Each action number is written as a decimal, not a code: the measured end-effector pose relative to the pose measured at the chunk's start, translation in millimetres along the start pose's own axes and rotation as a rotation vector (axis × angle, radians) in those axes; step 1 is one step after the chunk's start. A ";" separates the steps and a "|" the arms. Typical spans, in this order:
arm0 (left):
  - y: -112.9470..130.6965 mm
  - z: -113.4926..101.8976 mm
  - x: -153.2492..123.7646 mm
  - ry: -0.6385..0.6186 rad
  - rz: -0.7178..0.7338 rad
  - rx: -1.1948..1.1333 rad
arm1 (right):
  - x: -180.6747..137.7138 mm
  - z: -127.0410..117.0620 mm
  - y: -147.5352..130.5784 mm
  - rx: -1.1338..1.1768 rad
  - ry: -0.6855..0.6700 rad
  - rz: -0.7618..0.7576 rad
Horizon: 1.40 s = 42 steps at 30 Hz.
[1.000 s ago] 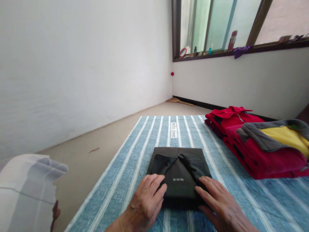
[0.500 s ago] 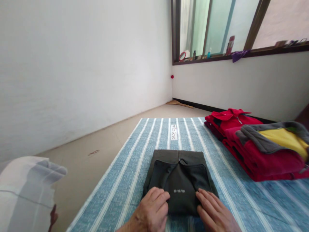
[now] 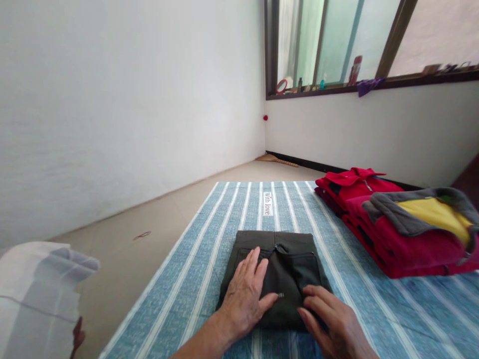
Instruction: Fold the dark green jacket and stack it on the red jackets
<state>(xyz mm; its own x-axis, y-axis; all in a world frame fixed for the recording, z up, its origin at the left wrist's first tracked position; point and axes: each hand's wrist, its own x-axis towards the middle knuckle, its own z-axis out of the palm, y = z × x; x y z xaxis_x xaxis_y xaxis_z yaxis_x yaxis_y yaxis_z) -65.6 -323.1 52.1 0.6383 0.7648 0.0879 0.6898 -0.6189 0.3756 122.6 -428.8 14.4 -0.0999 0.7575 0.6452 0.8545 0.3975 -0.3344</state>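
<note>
White walls (image 3: 130, 109) meet in a corner beyond the blue striped cloth (image 3: 179, 279), with a dark-framed window (image 3: 337, 45) at upper right and pale floor (image 3: 123, 264) running along the cloth's left edge. Ahead of me the cloth's far edge cuts straight across, and a "with love" label (image 3: 267, 204) sits just inside it. The near edge falls below my view.

I have a folded black garment (image 3: 275, 238) toward the near part of the cloth, lying flat and well in from the left edge. The left hand (image 3: 243, 294) is laid on its left half, palm down, fingers stretched toward the far edge and thumb spread out across the small printed marking; it grips nothing. The right hand (image 3: 333, 321) touches the garment's near right corner with bent fingers; I cannot tell whether they pinch the fabric or only rest there.

On my right, a pile of red clothes (image 3: 407, 244) reaches back to the far edge, topped on its near part by a grey and yellow piece (image 3: 434, 209). Striped cloth shows between pile and garment, giving the right hand some sideways room. More shows beyond the garment and out to the left edge, past which pale checked fabric (image 3: 37, 294) stands apart.
</note>
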 end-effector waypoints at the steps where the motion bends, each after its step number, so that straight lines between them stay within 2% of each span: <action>1: 0.0 -0.7 0.1 -0.040 -0.012 -0.005 | 7.2 0.7 0.2 0.013 -0.009 0.062; 4: 4.0 -7.5 0.0 -0.152 -0.058 0.018 | 27.7 9.2 2.7 -0.098 0.000 0.170; 6: 8.2 -11.3 -0.7 -0.205 -0.091 0.030 | 33.8 20.2 4.4 -0.208 -0.043 0.219; 11: 10.9 -9.6 -5.1 -0.251 -0.118 0.038 | 21.8 45.4 4.4 -0.303 -0.341 0.336; 15: 4.3 -4.7 -6.4 -0.254 -0.101 0.039 | 18.0 45.3 2.2 -0.299 -0.481 0.406; 26: 1.5 0.0 -6.6 -0.221 -0.131 -0.010 | 24.2 42.3 -1.4 -0.265 -0.493 0.449; 30: -1.1 -4.0 -6.4 -0.100 -0.114 -0.163 | 26.4 38.4 2.5 -0.204 -0.417 0.407; 34: 1.0 -9.7 -16.1 0.128 -0.103 -0.338 | 30.4 29.9 7.5 -0.115 -0.372 0.378; 39: 11.1 -16.9 -50.0 0.396 -0.186 -0.416 | 43.0 11.9 17.9 0.064 -0.379 0.425; 42: 10.6 -18.5 -75.0 0.500 -0.270 -0.488 | 56.5 -1.0 27.7 0.157 -0.458 0.406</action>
<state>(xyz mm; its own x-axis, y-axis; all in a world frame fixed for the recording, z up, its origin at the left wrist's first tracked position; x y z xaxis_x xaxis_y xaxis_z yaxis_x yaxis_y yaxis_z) -112.5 -383.7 66.5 0.1567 0.9409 0.3002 0.4962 -0.3378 0.7998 141.1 -375.5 42.3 -0.0208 0.9950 0.0976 0.7886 0.0763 -0.6102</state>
